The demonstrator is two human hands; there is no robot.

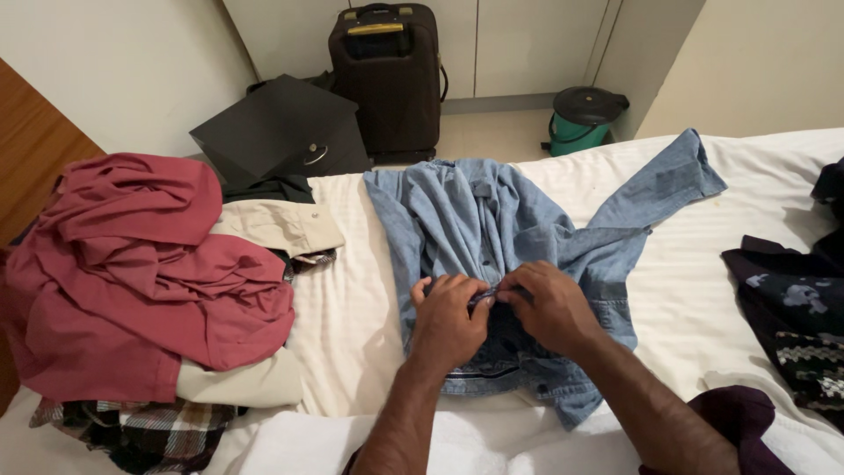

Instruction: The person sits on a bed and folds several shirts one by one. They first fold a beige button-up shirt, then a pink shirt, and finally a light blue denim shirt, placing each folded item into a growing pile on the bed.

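Note:
A light blue denim shirt lies spread on the white bed, collar end near me and one sleeve stretched to the upper right. Both hands meet at the shirt's front opening near the middle. My left hand pinches the fabric edge from the left. My right hand pinches the facing edge from the right, the fingertips of both almost touching. What sits between the fingertips is too small to make out.
A heap of clothes lies at the left: a dark red garment, a beige one, a plaid one. Dark garments lie at the right. On the floor beyond stand a dark suitcase, a black box and a green bin.

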